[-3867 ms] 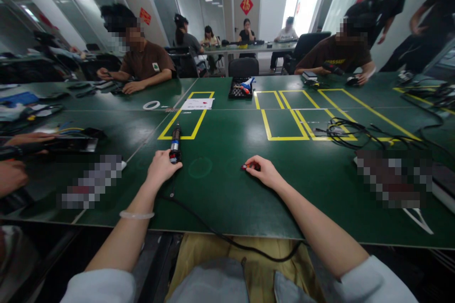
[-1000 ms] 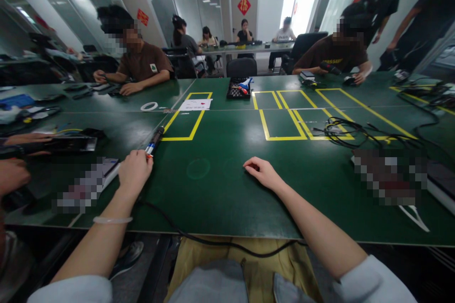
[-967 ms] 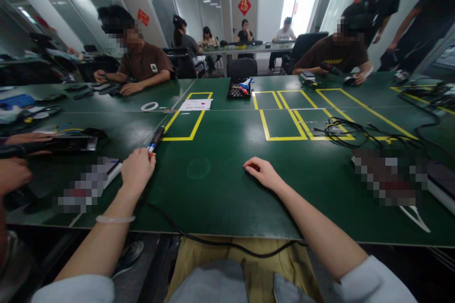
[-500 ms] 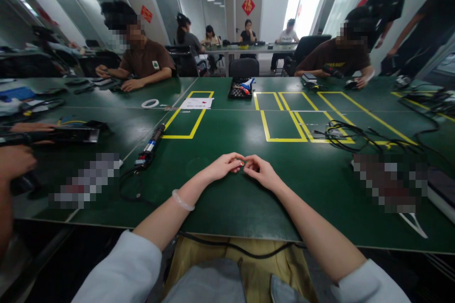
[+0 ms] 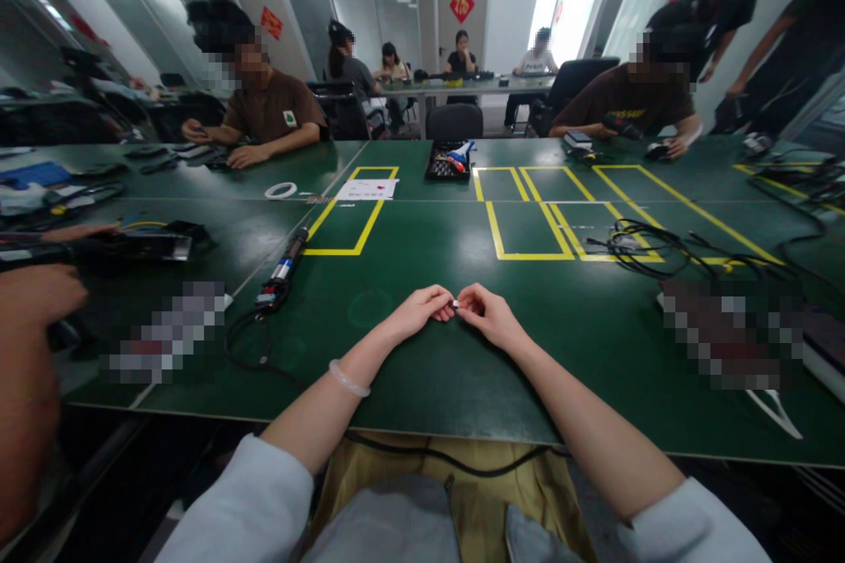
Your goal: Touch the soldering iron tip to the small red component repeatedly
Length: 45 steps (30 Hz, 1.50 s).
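My left hand (image 5: 422, 310) and my right hand (image 5: 489, 315) meet above the green table (image 5: 409, 378), fingertips close together. Between them is a tiny object (image 5: 454, 304), whitish and dark, too small to name. The fingers of my left hand are closed at its left side. My right thumb and forefinger pinch at its right side. Which hand bears it cannot be told. A pale bracelet (image 5: 349, 379) is on my left wrist.
A black tray (image 5: 446, 176) with red and blue items lies ahead. Left are a cylindrical tool (image 5: 282, 268) with a cable, a white ring (image 5: 281, 191) and a paper sheet (image 5: 360, 189). Black cables (image 5: 634, 239) lie right. People sit around; another person's arm (image 5: 30, 369) reaches in at left.
My fingers have shifted slightly, and the tiny object between them now shows whitish and dark instead of red. The other person's arm at left has come further in.
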### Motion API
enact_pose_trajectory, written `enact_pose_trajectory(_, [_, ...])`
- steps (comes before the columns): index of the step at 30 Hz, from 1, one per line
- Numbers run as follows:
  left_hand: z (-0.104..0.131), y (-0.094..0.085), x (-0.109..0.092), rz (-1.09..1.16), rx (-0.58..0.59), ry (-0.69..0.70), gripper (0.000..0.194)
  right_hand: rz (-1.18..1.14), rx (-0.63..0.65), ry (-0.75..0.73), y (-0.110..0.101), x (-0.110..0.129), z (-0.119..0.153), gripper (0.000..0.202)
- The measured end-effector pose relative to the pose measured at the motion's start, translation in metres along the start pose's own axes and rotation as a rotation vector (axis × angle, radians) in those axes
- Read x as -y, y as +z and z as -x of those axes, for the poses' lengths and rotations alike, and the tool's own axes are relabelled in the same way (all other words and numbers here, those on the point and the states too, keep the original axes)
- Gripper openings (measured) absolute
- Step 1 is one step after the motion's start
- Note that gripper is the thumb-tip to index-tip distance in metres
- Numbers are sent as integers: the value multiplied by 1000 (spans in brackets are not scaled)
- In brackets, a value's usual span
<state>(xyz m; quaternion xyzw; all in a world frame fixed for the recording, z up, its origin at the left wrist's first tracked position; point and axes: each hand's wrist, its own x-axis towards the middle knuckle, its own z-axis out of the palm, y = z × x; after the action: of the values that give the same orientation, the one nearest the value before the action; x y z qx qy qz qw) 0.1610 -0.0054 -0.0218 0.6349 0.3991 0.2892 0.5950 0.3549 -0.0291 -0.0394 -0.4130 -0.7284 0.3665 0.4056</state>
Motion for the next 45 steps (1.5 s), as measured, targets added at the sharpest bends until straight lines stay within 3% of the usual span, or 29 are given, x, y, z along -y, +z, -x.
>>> enact_pose_trajectory(10, [1,5,-2,26,-23,-11,34,133,-9,-61,3,6,1,13])
enact_pose_trajectory(23, [5,3,-3,-39,-21,77,25,30,3,54,1,2,-1,18])
enact_pose_trajectory(34, [6,3,-4,-106,19,82,24,83,-4,-19,-1,1,0,13])
enact_pose_trajectory(37, [13,-13,-10,-221,43,60,34,95,-11,-3,-3,1,0,12])
enact_pose_trajectory(39, [22,-35,-14,-378,-20,47,43,92,-8,12,-4,1,1,13])
enact_pose_trajectory(45, [63,-137,-6,-1043,-467,-111,62,101,-21,-5,-4,-1,1,12])
